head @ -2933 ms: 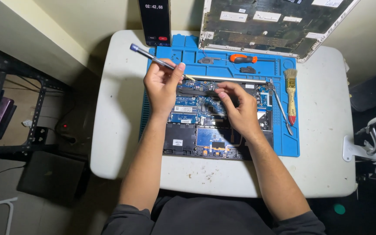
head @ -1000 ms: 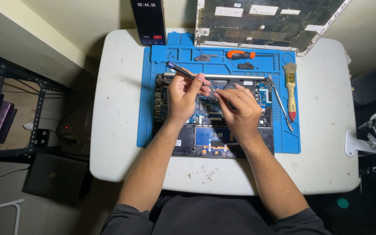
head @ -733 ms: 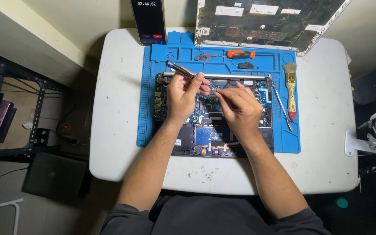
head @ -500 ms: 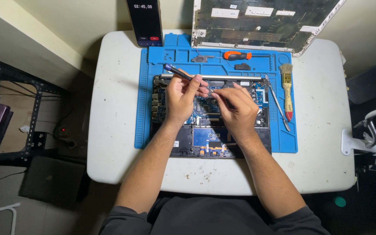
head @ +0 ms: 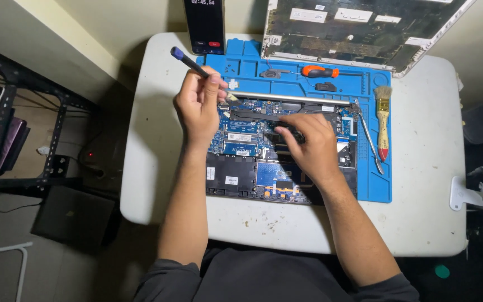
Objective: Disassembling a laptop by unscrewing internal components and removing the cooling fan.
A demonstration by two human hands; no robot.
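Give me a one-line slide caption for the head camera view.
Left hand holds a blue-tipped tool while right hand rests on an opened laptop on a blue mat.

hands (head: 252, 117) over opened laptop (head: 280, 148)

We see a dark upright phone screen (head: 204, 25) at the table's far edge, white rectangular labels (head: 353, 14) on the grey cover panel (head: 364, 33) at the far right corner.
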